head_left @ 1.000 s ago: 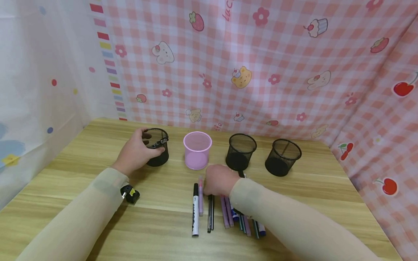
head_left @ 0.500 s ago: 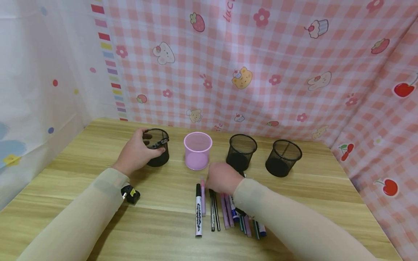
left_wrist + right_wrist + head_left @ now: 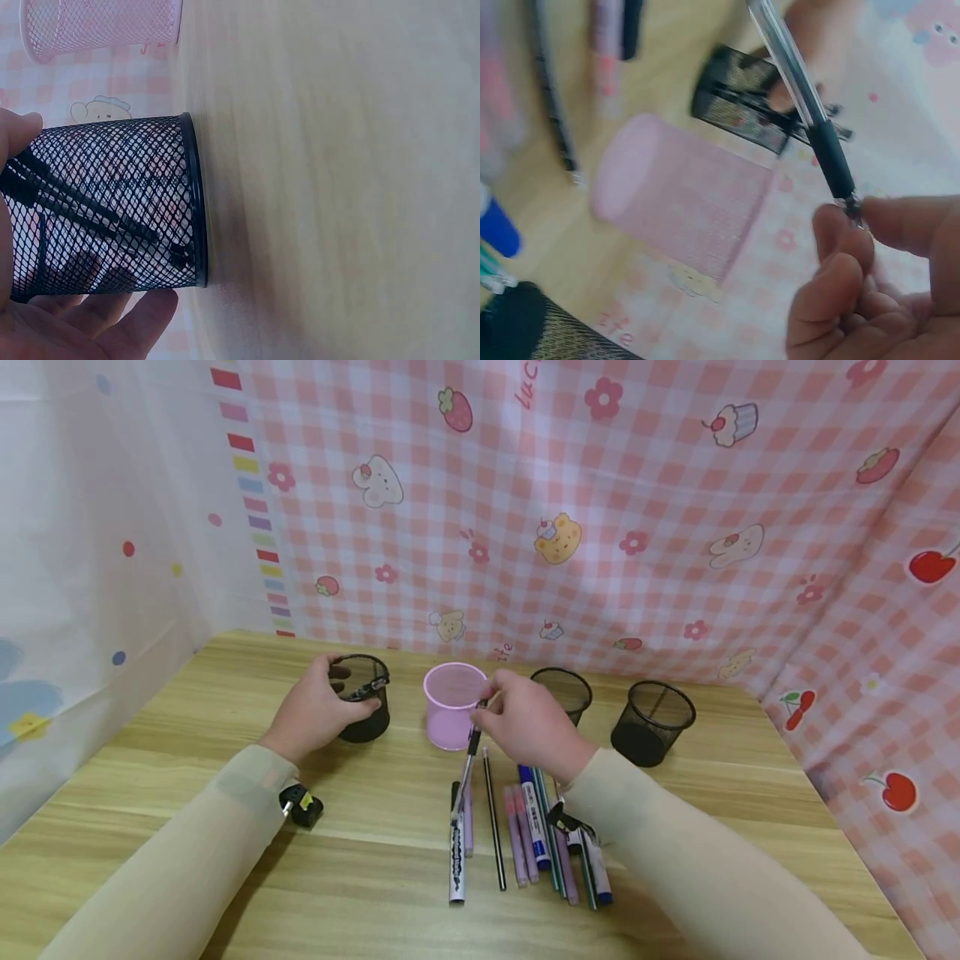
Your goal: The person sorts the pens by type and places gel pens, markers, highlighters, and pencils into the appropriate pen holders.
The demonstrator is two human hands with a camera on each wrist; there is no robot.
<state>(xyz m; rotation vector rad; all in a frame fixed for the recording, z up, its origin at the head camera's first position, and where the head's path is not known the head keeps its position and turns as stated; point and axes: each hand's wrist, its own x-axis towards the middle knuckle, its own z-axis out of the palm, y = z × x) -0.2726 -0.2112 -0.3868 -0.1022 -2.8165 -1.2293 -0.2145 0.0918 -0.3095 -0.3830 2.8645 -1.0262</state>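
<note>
My left hand (image 3: 309, 710) grips the leftmost black mesh pen cup (image 3: 363, 727), thumb on the near side and fingers round the far side. In the left wrist view, black pens (image 3: 82, 206) show through its mesh. My right hand (image 3: 531, 720) pinches a clear-barrelled pen with a black grip (image 3: 799, 82) by one end, in front of the pink mesh pen cup (image 3: 448, 727). In the head view, the pen slants down over the table. Below it lie a white marker with a black cap (image 3: 457, 860), a pink-and-purple pen (image 3: 468, 827) and a thin black pen (image 3: 495, 835).
Two more black mesh cups stand to the right; my right hand partly covers the nearer cup (image 3: 562, 685), and the other cup (image 3: 648, 727) stands at the far right. Purple pens (image 3: 517, 839), a blue-capped marker (image 3: 536, 822) and several other pens lie near my right wrist.
My right hand has picked up one of the two thin black pens from the table and raised it toward the pink cup. My left hand has stayed on the black cup.
</note>
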